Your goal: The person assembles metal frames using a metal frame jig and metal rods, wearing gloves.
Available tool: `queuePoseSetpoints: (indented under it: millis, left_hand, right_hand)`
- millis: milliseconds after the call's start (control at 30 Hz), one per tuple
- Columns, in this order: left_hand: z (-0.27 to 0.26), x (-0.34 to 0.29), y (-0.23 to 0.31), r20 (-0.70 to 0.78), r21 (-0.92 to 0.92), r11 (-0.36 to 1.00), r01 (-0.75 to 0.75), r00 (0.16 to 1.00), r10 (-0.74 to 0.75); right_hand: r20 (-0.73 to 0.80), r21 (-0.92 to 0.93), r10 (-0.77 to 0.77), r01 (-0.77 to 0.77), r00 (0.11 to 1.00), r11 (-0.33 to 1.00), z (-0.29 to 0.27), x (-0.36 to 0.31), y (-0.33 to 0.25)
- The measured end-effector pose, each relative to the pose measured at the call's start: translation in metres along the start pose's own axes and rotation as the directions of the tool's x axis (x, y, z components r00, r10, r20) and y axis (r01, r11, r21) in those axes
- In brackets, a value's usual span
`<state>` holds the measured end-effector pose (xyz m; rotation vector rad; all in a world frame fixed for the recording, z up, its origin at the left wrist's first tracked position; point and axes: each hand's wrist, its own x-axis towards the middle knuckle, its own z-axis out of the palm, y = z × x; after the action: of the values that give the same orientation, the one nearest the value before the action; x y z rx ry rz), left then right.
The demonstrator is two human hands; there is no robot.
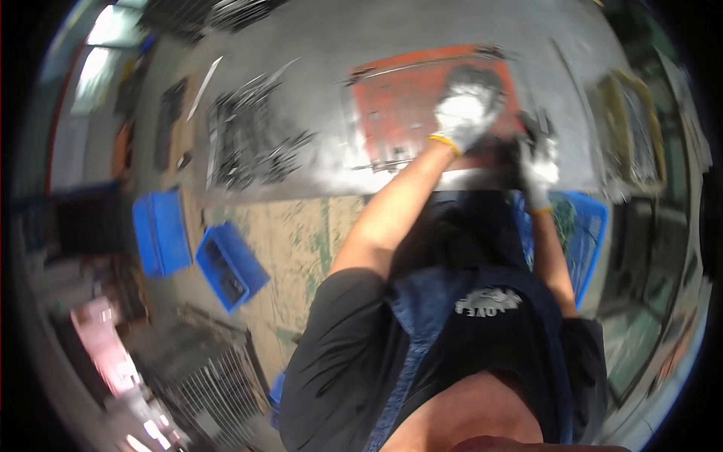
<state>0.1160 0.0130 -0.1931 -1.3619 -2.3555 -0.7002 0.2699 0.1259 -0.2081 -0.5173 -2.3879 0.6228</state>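
Observation:
A red rectangular board [399,105] lies on the grey metal worktable [324,53], with thin dark strips along its far and near edges. My left hand [468,109], in a white knitted glove with darkened fingers and a yellow cuff, is over the right part of the board. My right hand [538,162], gloved alike, is at the board's right side near the table's front edge. Dark shapes show by its fingers, but I cannot make out what they are. Both hands are smeared by motion, so their fingers and anything in them stay unclear.
A pile of thin dark metal strips [252,139] lies left of the board. A yellowish basket [633,128] stands at the table's right end. Below are a blue crate [595,226] on the right, two blue bins [162,233] on the left and a wire rack [215,399].

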Motion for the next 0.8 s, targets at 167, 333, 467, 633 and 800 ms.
queuePoseSetpoints:
  millis: [167, 333, 467, 633, 800]
  left_hand:
    - [-0.130, -0.024, -0.011, 0.127, -0.326, 0.838, 0.438, 0.899, -0.420]
    - [-0.215, -0.107, -0.159, -0.469, -0.128, 0.709, 0.694, 0.587, -0.660]
    - [-0.259, -0.154, -0.226, -0.451, 0.317, 0.376, 0.871, 0.487, -0.748]
    - [-0.263, -0.158, -0.255, -0.142, 0.472, 0.193, 0.860, 0.290, -0.946]
    - [-0.280, -0.155, -0.271, -0.041, 0.299, 0.294, 0.908, 0.320, -0.947]
  right_hand:
    - [0.003, 0.132, 0.096, -0.096, 0.995, 0.987, -0.030, -0.008, -0.012]
    - [-0.032, 0.091, 0.107, -0.104, 0.994, 0.990, -0.039, -0.010, -0.019]
    - [0.056, 0.110, 0.231, -0.236, 0.971, 0.965, -0.044, -0.010, -0.015]
    - [0.040, 0.063, 0.214, -0.216, 0.976, 0.974, -0.037, -0.012, -0.018]
    - [0.010, 0.042, 0.157, -0.158, 0.987, 0.987, -0.031, -0.015, -0.021]
